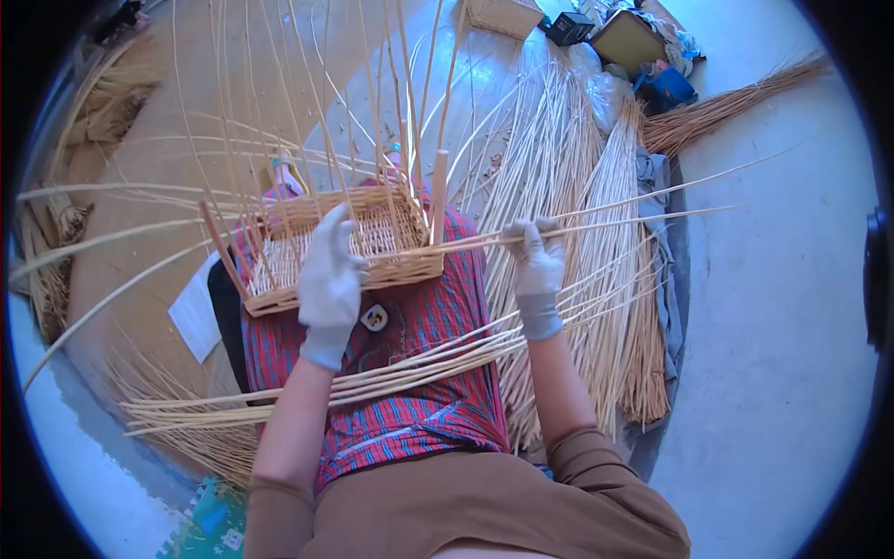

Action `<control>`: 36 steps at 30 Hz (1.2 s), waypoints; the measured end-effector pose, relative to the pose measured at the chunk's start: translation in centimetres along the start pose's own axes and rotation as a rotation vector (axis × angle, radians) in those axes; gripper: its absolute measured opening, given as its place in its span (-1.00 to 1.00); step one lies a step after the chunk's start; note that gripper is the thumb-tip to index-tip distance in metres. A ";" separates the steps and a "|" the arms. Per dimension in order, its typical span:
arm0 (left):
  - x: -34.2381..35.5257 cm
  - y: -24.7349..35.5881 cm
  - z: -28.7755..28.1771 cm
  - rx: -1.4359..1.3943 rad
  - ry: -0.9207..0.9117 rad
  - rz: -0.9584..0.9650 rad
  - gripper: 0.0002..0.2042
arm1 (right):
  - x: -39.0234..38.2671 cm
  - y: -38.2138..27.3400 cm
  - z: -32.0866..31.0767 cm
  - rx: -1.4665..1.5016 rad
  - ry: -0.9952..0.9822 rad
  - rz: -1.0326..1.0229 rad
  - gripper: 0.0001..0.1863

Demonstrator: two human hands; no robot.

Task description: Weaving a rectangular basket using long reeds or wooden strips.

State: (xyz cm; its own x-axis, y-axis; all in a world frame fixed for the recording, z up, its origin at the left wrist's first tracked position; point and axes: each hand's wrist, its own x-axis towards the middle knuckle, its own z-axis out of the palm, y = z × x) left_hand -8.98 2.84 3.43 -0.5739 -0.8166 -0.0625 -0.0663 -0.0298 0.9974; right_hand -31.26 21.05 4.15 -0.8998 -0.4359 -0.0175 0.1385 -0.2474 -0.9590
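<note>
A partly woven rectangular wicker basket rests on my lap, over a red and blue striped cloth. Thin upright stakes rise from its walls, and thicker posts stand at its corners. My left hand, in a white glove, is at the near wall with fingers stretched upward and thumb apart; whether it touches the weave I cannot tell. Off the basket's right corner, my gloved right hand pinches long willow rods that run out from the near wall.
Several loose rods lie across my lap. Big bundles of pale rods spread on the floor at right, with a brown bundle beyond. A white sheet lies at left. A blue container stands at far right.
</note>
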 end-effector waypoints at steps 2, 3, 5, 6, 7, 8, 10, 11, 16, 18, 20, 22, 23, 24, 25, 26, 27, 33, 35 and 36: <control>1.3 0.1 3.0 -0.120 -0.219 -0.220 -0.58 | 0.5 -2.5 -0.9 -0.083 -0.075 0.031 -0.82; 1.7 0.0 3.8 -0.075 -0.247 -0.350 -0.62 | 1.0 -3.4 0.1 -0.222 -0.064 -0.010 -0.84; 2.2 -0.7 5.5 -0.047 -0.325 -0.476 -0.68 | 1.8 -5.3 3.9 -0.463 -0.126 -0.106 -0.87; 2.1 -1.1 6.1 -0.048 -0.294 -0.436 -0.71 | 2.3 -6.1 6.6 -0.589 -0.276 -0.315 -0.90; 1.8 -1.5 6.6 -0.019 -0.232 -0.389 -0.72 | 3.2 -6.3 9.9 -0.764 -0.290 -0.411 -0.93; 1.5 -1.7 6.8 0.019 -0.183 -0.415 -0.73 | 4.3 -6.1 13.0 -0.837 -0.502 -0.645 -0.93; 1.2 -2.0 6.8 0.013 -0.147 -0.345 -0.70 | 7.5 -6.0 16.2 -0.955 -0.648 -0.739 -0.85; 1.2 -2.1 6.6 -0.017 -0.139 -0.355 -0.69 | 9.3 -5.7 16.1 -0.974 -0.648 -0.638 -0.80; 1.3 -1.7 6.8 0.108 -0.160 -0.322 -0.73 | 12.8 -2.1 5.6 -1.906 -0.351 -0.033 -0.66; 1.2 -1.4 6.7 0.178 -0.196 -0.337 -0.76 | 10.8 -1.1 3.6 -1.972 -0.368 -0.239 -0.65; 0.6 -1.0 5.7 -0.027 -0.259 -0.319 -0.74 | 6.3 -0.9 3.7 -1.745 -0.456 -0.455 -0.65; 0.0 -0.6 3.7 -0.219 -0.213 -0.178 -0.66 | 0.7 -0.3 5.4 -1.466 -0.707 -0.477 -0.71; -0.7 -0.5 2.1 -0.198 -0.127 -0.156 -0.67 | -2.4 0.4 6.2 -1.384 -0.911 -0.447 -0.73; -1.5 -0.4 -0.2 -0.188 -0.065 -0.084 -0.67 | -4.7 1.4 7.1 -1.435 -1.124 -0.279 -0.75; -2.5 -0.3 -2.5 -0.196 -0.011 0.011 -0.68 | -6.7 2.9 7.9 -1.348 -1.349 -0.249 -0.73; -3.3 -0.4 -4.6 -0.139 0.046 -0.071 -0.72 | -7.9 5.0 9.0 -1.451 -1.364 -0.322 -0.70; -4.3 -0.8 -6.4 -0.100 0.119 -0.151 -0.76 | -8.6 7.2 9.8 -1.566 -1.406 -0.408 -0.66; -10.3 -4.0 -10.2 -0.115 -0.008 -0.246 -0.82 | -7.2 14.7 10.6 -1.651 -1.472 -0.120 -0.62; -10.6 -4.4 -9.8 -0.112 -0.016 -0.283 -0.81 | -6.6 13.4 9.8 -1.209 -1.298 -0.106 -0.61; -10.6 -4.3 -9.6 -0.044 -0.016 -0.337 -0.79 | -6.7 12.4 9.6 -1.018 -1.236 -0.104 -0.60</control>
State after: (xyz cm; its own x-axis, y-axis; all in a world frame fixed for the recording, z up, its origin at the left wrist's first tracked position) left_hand 5.19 6.06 0.13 -0.5386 -0.7474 -0.3890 -0.2190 -0.3217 0.9212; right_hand -19.56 12.59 -4.94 0.0532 -0.9785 -0.1992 -0.6732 0.1122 -0.7309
